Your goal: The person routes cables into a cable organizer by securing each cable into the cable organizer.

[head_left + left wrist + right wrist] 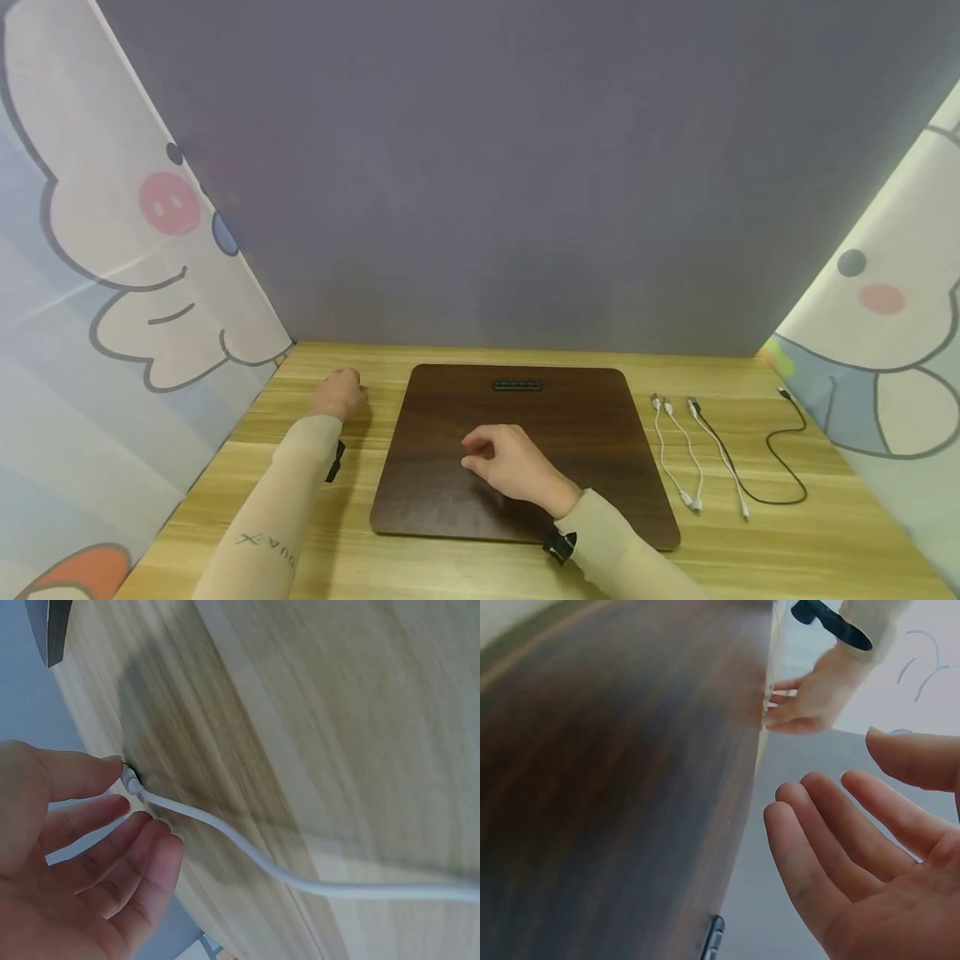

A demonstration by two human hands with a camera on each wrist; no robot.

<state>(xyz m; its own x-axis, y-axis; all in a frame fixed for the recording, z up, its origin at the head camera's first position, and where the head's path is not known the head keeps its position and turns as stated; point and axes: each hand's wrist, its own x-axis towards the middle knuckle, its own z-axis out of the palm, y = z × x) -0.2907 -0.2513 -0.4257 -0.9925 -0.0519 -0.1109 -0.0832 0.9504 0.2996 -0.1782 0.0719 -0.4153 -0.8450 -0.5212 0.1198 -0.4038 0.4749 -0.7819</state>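
At the left side of the table, my left hand (341, 394) holds the end of a white cable (247, 844) between thumb and fingers. In the left wrist view the cable's small white plug (130, 780) sits at the thumb tip, close over the wood. The rest of this cable runs off to the right in that view. My right hand (513, 462) hovers over the dark brown board (442, 508), thumb and fingers apart and nothing between them. Its relaxed fingers (810, 862) show in the right wrist view.
A small black slotted strip (517, 385) lies near the board's back edge. Right of the board lie several cables, among them a white cable (662, 450) and a black cable (772, 502). A grey panel (525, 208) stands behind the wooden table (720, 575).
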